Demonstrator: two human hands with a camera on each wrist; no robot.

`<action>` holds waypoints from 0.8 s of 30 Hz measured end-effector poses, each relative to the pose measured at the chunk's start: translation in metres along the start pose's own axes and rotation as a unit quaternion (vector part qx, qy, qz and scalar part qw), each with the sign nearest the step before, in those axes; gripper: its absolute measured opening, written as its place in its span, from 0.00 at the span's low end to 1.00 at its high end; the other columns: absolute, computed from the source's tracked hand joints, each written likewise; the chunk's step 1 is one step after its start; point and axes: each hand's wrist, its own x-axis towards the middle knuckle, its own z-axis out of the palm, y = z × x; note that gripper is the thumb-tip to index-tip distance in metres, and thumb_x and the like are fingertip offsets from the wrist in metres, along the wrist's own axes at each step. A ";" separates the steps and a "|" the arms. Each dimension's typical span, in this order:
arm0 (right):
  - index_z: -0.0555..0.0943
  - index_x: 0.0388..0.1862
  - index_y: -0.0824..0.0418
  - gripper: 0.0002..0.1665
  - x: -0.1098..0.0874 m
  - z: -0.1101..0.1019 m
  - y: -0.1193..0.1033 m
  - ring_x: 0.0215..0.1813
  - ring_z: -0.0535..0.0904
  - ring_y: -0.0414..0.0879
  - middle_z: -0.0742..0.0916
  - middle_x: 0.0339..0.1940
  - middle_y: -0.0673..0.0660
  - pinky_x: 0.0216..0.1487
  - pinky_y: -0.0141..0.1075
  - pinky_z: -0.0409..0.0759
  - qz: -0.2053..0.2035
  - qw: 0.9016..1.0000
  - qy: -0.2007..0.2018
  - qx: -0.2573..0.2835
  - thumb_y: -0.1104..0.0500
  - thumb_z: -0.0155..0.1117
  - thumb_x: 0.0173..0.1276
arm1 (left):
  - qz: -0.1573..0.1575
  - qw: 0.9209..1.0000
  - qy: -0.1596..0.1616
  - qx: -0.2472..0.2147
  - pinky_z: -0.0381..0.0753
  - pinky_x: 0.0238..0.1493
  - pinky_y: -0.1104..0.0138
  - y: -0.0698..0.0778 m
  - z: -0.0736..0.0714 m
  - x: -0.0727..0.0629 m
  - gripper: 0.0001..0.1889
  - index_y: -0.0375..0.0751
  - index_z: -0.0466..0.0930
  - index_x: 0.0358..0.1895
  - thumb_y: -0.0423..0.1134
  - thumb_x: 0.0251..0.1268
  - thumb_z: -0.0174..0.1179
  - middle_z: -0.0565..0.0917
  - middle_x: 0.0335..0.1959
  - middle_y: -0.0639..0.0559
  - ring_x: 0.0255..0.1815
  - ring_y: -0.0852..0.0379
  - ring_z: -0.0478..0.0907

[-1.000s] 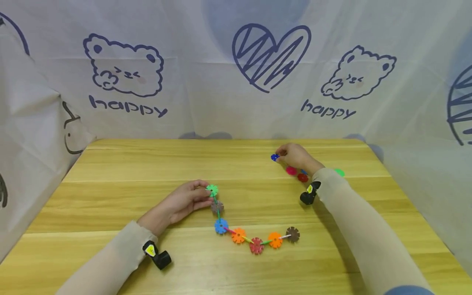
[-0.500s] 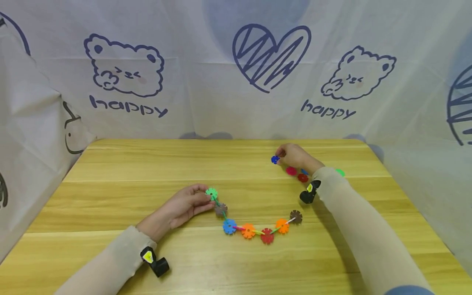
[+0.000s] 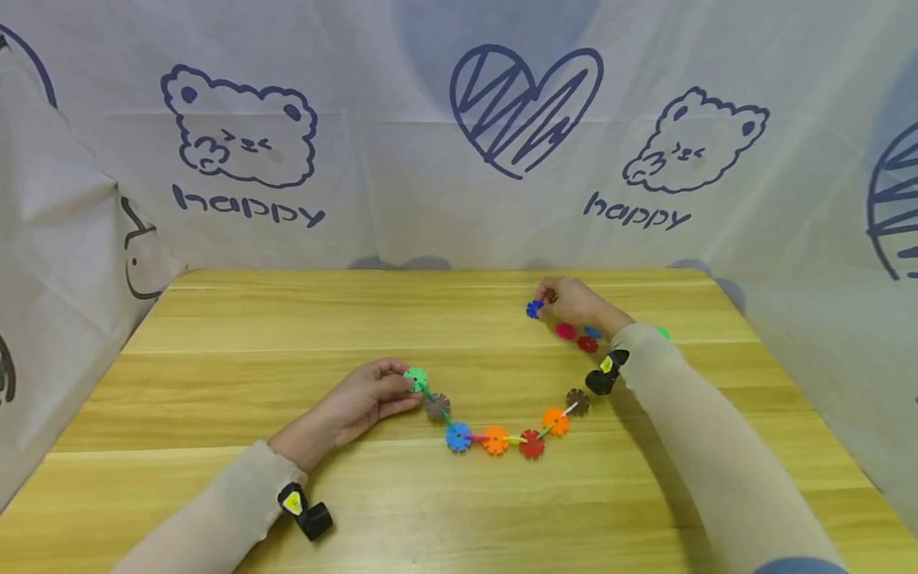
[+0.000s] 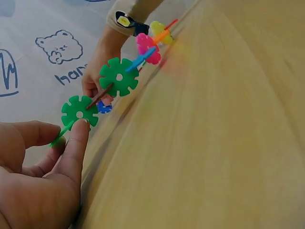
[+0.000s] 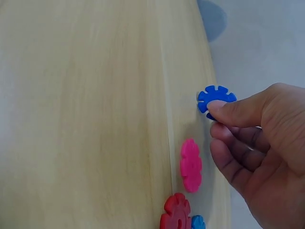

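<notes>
My left hand (image 3: 367, 400) pinches the end of a chain of interlocked notched plastic discs. Its green end disc (image 3: 415, 379) is at the fingertips. From there the chain bends across the table through a blue disc (image 3: 459, 437), a red disc (image 3: 531, 443) and an orange disc (image 3: 555, 421) to a brown disc (image 3: 578, 402). In the left wrist view, thumb and fingers (image 4: 76, 143) grip this end. Farther back, my right hand (image 3: 574, 304) pinches a dark blue notched disc (image 5: 216, 98) between thumb and forefinger, near the table's far edge.
Loose discs lie below the right hand: a pink disc (image 5: 191, 165), a red disc (image 5: 176, 214) and a light blue disc (image 3: 592, 332). A green disc (image 3: 663, 332) is partly behind the right sleeve. A printed cloth (image 3: 416, 199) hangs behind the wooden table (image 3: 287, 319).
The chain has swung to the right, and its brown end has moved away from me, making a curve. My left hand has shifted slightly. The right hand stays nearly in place with the dark blue disc.
</notes>
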 end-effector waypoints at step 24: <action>0.81 0.46 0.64 0.08 -0.032 0.011 -0.036 0.38 0.84 0.53 0.86 0.35 0.57 0.37 0.40 0.81 -0.034 0.996 0.026 0.073 0.63 0.62 0.71 | 0.016 0.993 -0.009 0.116 0.82 0.40 0.67 -0.004 0.003 0.000 0.11 0.29 0.68 0.52 0.33 0.75 0.51 0.77 0.39 0.43 0.35 0.56 0.78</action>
